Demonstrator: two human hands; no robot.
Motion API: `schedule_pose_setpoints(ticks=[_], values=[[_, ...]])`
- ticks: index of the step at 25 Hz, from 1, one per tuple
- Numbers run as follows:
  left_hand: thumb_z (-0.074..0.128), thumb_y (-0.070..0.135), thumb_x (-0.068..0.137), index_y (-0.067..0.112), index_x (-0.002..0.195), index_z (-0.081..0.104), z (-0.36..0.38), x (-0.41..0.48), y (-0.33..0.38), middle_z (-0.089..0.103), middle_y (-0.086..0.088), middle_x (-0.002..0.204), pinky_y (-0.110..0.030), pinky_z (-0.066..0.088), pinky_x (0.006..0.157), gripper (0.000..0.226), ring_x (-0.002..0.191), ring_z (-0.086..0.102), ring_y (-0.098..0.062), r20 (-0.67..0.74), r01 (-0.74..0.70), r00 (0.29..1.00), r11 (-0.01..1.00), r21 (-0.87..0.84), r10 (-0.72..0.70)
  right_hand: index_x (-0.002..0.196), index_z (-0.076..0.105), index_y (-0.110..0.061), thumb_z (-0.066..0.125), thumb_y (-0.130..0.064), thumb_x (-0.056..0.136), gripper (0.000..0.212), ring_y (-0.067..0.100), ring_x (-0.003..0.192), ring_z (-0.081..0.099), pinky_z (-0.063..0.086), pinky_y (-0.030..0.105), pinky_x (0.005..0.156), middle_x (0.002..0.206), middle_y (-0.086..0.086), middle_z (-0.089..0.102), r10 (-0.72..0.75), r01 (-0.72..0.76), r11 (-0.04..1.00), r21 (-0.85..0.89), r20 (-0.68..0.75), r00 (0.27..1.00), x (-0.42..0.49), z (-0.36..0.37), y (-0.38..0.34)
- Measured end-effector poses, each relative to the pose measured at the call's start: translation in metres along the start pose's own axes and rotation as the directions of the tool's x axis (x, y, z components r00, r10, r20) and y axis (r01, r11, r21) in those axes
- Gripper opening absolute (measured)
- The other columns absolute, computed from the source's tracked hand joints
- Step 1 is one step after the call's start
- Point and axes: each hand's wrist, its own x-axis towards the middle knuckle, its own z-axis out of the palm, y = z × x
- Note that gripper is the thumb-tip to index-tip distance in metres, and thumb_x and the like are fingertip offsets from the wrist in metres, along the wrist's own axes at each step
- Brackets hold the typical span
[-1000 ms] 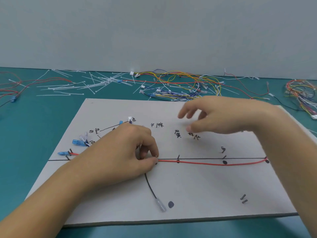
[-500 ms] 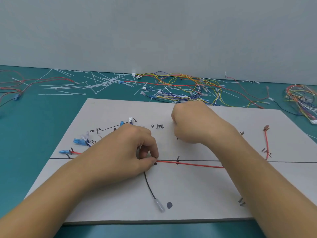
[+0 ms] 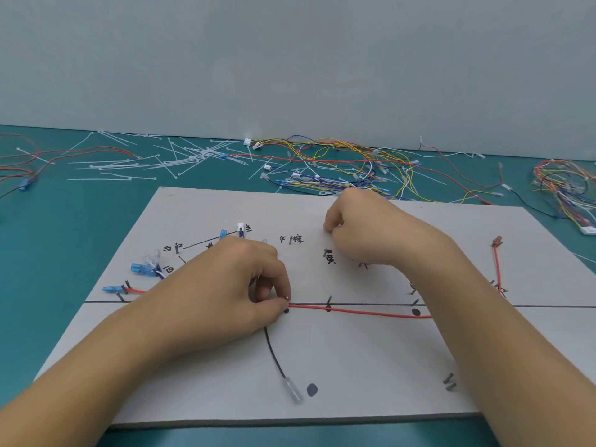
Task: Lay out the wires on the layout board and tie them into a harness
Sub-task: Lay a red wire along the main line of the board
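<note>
A grey layout board point(image 3: 354, 366) with black lines and marks lies in front of me. A red wire point(image 3: 371, 312) runs along its horizontal line and turns up to a terminal point(image 3: 496, 243) at the right. My left hand point(image 3: 232, 291) pinches that red wire against the board at a black dot, thumb against forefinger. From under this hand a black wire point(image 3: 274, 356) curves down to a clear terminal point(image 3: 292, 390). Blue terminals point(image 3: 142, 269) lie to its left. My right hand point(image 3: 364, 230) rests curled into a fist on the board's upper middle, with nothing visible in it.
Beyond the board, a tangle of coloured wires point(image 3: 338, 169) lies on the green table. White cable ties point(image 3: 161, 162) are scattered at the back left. A wire bundle point(image 3: 564, 185) sits at the far right, and red wires point(image 3: 19, 169) at the far left.
My right hand has moved left across the board and closed from spread fingers into a fist. My left hand has kept its pinch on the red wire.
</note>
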Motion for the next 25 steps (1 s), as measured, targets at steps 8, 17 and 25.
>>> schedule_pose_setpoints(ticks=[8,17,25], values=[[0.068,0.036,0.079,0.036,0.081,0.076,0.001,-0.001,-0.001,0.061,0.014,0.078,-0.015,0.043,0.059,0.008,0.073,0.06,-0.009,-0.005,0.005,1.0,1.0,-0.007,-0.005,0.115,0.063,0.004,0.047,-0.006,0.081,0.038,0.043,0.116,0.057,0.054,0.062,0.089,0.123,0.025,0.06,0.015,-0.018,0.999,0.042,0.073,0.997,0.001,-0.007,0.005],[0.066,0.039,0.079,0.037,0.082,0.075,0.002,-0.001,-0.003,0.061,0.014,0.079,-0.018,0.044,0.059,0.009,0.074,0.06,-0.008,-0.029,-0.012,1.0,1.0,0.014,0.012,0.081,0.06,0.01,0.05,-0.002,0.081,0.015,0.024,0.066,0.029,0.027,0.03,0.06,0.069,0.01,0.034,0.008,-0.009,1.0,0.026,0.05,0.999,-0.002,-0.004,-0.001],[0.073,0.035,0.081,0.036,0.083,0.075,-0.003,-0.001,-0.001,0.063,0.013,0.08,-0.015,0.043,0.06,0.003,0.074,0.06,-0.009,-0.004,0.017,1.0,1.0,0.021,-0.017,0.104,0.073,-0.001,0.053,-0.01,0.088,0.028,0.039,0.106,0.06,0.055,0.046,0.088,0.113,0.022,0.056,-0.022,0.022,0.998,-0.055,-0.007,1.0,-0.013,0.004,-0.002]])
